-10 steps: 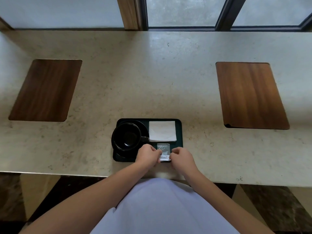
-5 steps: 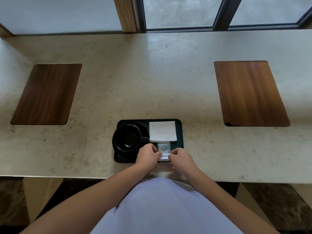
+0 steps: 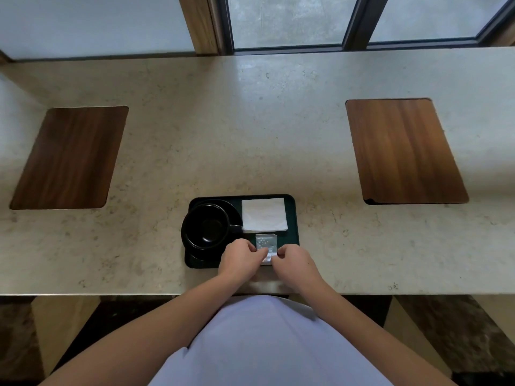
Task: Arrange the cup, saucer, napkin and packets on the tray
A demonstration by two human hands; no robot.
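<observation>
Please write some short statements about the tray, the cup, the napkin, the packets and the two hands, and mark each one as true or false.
1. The cup stands on the saucer in the left part of the tray. True.
2. The napkin lies on the counter beside the tray. False: it lies on the tray, right of the cup.
3. Both the left hand and the right hand touch the packets. True.
4. The cup is full of coffee. False: it looks empty.

1 tray (image 3: 293,218), 1 black cup (image 3: 206,225), 1 saucer (image 3: 235,215), 1 white napkin (image 3: 264,214). Packets (image 3: 265,242) betw. 2 hands (image 3: 242,259) (image 3: 292,263): can't tell how many. 2 wood mats (image 3: 69,157) (image 3: 404,150).
</observation>
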